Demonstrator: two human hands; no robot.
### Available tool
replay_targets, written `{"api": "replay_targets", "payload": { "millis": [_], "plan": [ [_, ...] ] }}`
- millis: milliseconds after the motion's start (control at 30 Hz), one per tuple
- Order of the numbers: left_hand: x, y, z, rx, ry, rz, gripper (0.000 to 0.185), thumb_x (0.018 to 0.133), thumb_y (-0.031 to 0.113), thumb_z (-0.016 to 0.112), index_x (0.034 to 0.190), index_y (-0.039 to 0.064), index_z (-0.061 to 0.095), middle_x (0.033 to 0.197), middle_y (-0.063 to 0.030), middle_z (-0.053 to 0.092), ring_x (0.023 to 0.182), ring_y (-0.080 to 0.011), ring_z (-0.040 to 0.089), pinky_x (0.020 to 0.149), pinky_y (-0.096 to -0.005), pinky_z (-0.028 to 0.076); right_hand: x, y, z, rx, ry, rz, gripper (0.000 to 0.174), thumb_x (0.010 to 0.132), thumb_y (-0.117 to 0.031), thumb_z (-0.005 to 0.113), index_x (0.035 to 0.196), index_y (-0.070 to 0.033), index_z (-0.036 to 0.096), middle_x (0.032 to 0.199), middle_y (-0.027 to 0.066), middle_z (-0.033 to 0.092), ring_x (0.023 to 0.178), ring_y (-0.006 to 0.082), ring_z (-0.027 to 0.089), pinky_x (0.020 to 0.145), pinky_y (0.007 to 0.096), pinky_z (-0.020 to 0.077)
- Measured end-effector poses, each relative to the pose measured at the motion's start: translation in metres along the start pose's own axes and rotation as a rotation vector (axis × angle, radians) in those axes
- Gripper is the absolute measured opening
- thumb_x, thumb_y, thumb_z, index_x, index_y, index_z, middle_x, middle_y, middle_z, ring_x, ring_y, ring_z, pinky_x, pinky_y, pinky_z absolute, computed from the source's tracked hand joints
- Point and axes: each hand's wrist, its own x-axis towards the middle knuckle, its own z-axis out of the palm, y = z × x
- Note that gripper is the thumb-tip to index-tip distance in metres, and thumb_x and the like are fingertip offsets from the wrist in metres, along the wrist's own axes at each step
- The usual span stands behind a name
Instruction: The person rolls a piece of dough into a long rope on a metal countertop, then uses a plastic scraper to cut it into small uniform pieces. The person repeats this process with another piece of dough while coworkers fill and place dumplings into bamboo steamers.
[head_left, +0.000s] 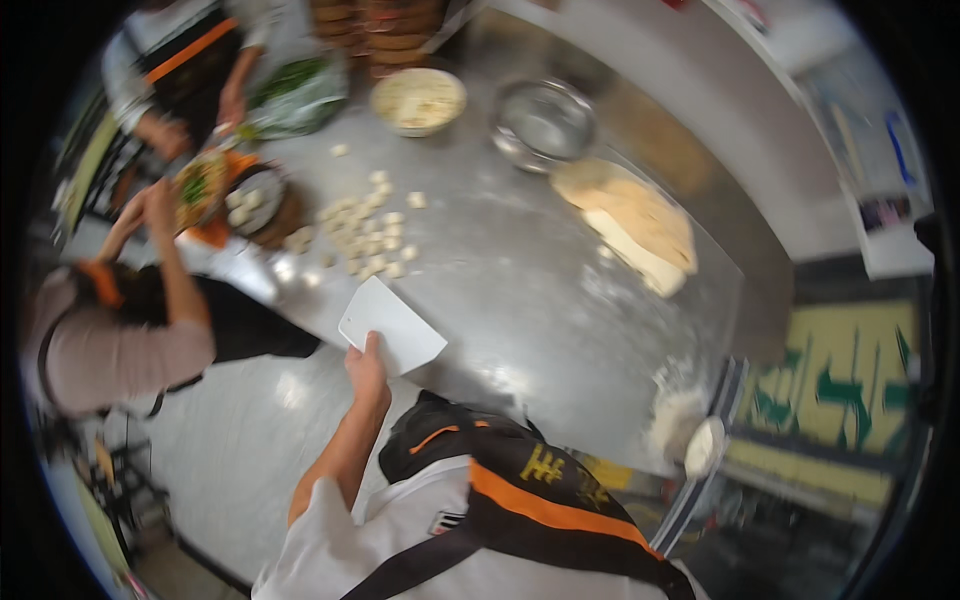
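My left hand (369, 367) grips a flat white dough scraper (396, 328) by one edge, thumb on top, over the near left edge of the steel table (517, 292). My right hand is out of view. Past the scraper, many small cut dough pieces (371, 232) lie scattered on the table. At the far right rests a large slab of dough (637, 217), partly tan on top and pale along its near side. Loose flour (675, 412) is heaped near the right corner, beside a white scoop or small bowl (705, 448) whose kind I cannot tell.
A steel bowl (545, 124) and a bowl of pale filling (418, 101) stand at the back, near stacked steamer baskets (397, 34) and bagged greens (296, 97). Two co-workers are at the left, near a bowl of filling with greens (199, 186) and a round container of dough pieces (256, 201).
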Motion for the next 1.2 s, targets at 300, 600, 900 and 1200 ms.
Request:
{"api": "replay_targets", "payload": {
  "millis": [300,600,900,1200],
  "plan": [
    [-0.088,0.052,0.149,1.118,-0.9,0.898,0.016,0.099,0.015,0.064,0.103,0.0,0.07,0.1,-0.0221,0.071,0.084,-0.0408,0.072,0.074,-0.0482,0.058,0.033,-0.025,-0.022,0.149,0.168,-0.035,0.032,0.104,-0.025,0.06,0.093,0.004,0.069,0.081,0.0115,0.074,0.072,0.0191,0.071,0.068,0.0347,0.0556],
    [-0.144,-0.052,0.2,1.539,-0.996,1.059,0.013,0.094,0.016,0.064,0.095,0.005,0.07,0.095,-0.0166,0.071,0.08,-0.0396,0.073,0.072,-0.0503,0.06,0.113,0.002,-0.078,0.324,0.193,-0.327,0.027,0.106,-0.021,0.058,0.094,0.001,0.069,0.078,0.007,0.071,0.07,0.0159,0.066,0.069,0.0329,0.0539],
    [-0.199,-0.113,0.243,1.562,-0.875,0.928,0.016,0.096,0.019,0.062,0.096,0.005,0.069,0.099,-0.0191,0.072,0.083,-0.0433,0.072,0.077,-0.0535,0.059,0.257,-0.088,-0.191,0.333,0.281,-0.612,0.019,0.103,-0.012,0.058,0.091,-0.001,0.068,0.078,0.0078,0.07,0.073,0.0148,0.067,0.069,0.0332,0.0529],
    [-0.217,-0.123,0.278,1.448,-0.854,0.98,0.014,0.093,0.015,0.059,0.092,0.007,0.071,0.093,-0.0186,0.071,0.082,-0.0423,0.072,0.076,-0.0518,0.06,0.38,-0.259,-0.284,-0.197,0.47,-0.423,0.034,0.096,-0.036,0.073,0.108,-0.005,0.07,0.108,0.0173,0.077,0.1,0.0392,0.073,0.086,0.0511,0.0569]
  ]
}}
